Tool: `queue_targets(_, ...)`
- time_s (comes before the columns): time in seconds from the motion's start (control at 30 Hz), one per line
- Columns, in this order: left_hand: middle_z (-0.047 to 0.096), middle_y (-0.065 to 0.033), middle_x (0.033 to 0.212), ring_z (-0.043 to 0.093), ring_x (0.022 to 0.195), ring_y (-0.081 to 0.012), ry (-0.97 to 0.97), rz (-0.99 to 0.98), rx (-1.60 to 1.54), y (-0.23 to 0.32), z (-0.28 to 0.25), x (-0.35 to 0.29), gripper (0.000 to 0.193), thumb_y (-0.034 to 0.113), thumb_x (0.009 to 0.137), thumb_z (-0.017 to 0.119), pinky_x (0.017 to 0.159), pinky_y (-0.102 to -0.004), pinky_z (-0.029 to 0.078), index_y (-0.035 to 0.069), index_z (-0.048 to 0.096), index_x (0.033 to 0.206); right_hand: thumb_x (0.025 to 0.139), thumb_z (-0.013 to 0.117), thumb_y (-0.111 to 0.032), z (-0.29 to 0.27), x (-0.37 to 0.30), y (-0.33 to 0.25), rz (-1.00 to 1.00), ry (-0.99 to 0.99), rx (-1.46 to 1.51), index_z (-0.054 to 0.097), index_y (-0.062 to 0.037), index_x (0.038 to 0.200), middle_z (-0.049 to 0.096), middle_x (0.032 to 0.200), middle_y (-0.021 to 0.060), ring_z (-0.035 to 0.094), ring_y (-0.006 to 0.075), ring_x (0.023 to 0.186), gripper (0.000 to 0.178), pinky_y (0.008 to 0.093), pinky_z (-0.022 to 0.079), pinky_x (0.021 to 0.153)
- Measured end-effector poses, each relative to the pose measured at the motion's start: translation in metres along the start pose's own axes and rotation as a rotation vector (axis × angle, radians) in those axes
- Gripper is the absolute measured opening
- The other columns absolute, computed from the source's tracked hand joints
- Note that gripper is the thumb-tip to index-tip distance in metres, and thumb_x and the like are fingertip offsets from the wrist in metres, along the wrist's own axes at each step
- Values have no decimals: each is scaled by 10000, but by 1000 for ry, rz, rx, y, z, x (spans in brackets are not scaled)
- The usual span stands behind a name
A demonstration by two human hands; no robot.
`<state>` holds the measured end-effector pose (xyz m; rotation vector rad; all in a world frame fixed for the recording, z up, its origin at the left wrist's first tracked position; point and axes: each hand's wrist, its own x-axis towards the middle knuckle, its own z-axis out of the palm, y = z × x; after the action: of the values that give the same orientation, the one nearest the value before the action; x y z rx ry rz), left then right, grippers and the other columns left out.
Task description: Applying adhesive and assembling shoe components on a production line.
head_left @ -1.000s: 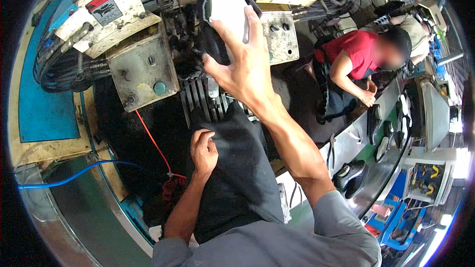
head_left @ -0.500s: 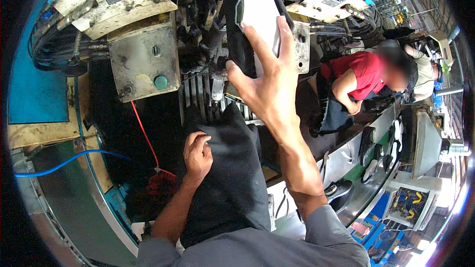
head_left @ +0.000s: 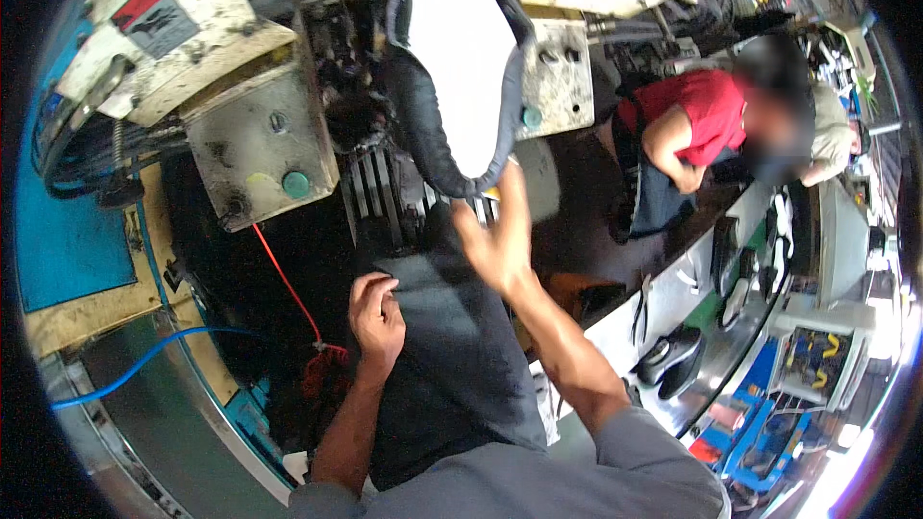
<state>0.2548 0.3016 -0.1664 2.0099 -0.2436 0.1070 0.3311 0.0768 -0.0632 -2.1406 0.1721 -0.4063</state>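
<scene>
A shoe upper [head_left: 415, 111] with a black padded edge and a white underside stands out in front of me, sole side up, among the machine parts. My right hand [head_left: 502, 240] grips its near rounded end, with the thumb on the near side and the other fingers partly hidden behind it. My left hand [head_left: 378, 317] rests low over my dark trousers, its fingers loosely curled and nothing visible in them. A grey control box [head_left: 260, 149] with a green button is the nearest machine part beyond the left hand.
Another control box [head_left: 562, 77] sits right of the shoe upper. A person in a red shirt [head_left: 687, 115] works to the right. Beside me, a bench [head_left: 663, 303] carries black shoes [head_left: 668, 356]. A blue hose [head_left: 144, 365] and a red cord [head_left: 288, 279] run at left.
The shoe upper has come nearer and looks larger. My right hand has drawn back from its white underside to its near end. The left hand has barely moved; the view has shifted slightly.
</scene>
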Motion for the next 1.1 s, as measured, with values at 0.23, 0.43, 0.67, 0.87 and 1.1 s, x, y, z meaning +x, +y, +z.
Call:
queue_targets(0.23, 689, -173, 1137, 689, 1009, -345, -23, 31, 31, 13, 8, 8, 313, -147, 879, 571, 890, -413, 571, 2, 714, 1113, 928, 793, -195, 64, 49, 57, 95, -101, 201, 566, 30, 1486, 647, 1442, 300, 595, 446, 1410, 643, 471, 469, 1185)
queue_targets(0.43, 696, -164, 1137, 687, 1022, -369, -15, 16, 95, 0, 2, 0, 343, -153, 828, 597, 891, -448, 563, 14, 711, 1106, 922, 767, -160, -37, 45, -2, 16, -83, 128, 597, 62, 1472, 647, 1451, 304, 638, 478, 1349, 617, 489, 478, 1187)
queue_targets(0.67, 695, -156, 1126, 685, 1020, -369, -17, 65, 88, 10, 17, -6, 317, -144, 830, 613, 874, -438, 569, 22, 723, 1076, 943, 783, -482, -39, 82, -120, -633, -28, -629, 529, 27, 1535, 467, 1616, 295, 413, 503, 1525, 821, 578, 412, 1233)
queue_targets(0.87, 707, -144, 1123, 686, 1056, -368, 24, 57, 64, 6, 12, -17, 298, -118, 828, 629, 939, -449, 559, 24, 736, 1067, 925, 828, -436, -38, 68, -136, -532, -28, -673, 521, -145, 1586, 414, 1606, 350, 393, 556, 1514, 785, 615, 506, 1150)
queue_targets(1.1, 709, -142, 1116, 686, 1060, -367, 24, 96, 75, 7, 12, -19, 273, -116, 829, 632, 945, -452, 556, 25, 730, 1043, 900, 851, -450, -35, 65, -143, -501, -37, -771, 543, -173, 1580, 458, 1602, 305, 429, 562, 1480, 796, 609, 571, 1077)
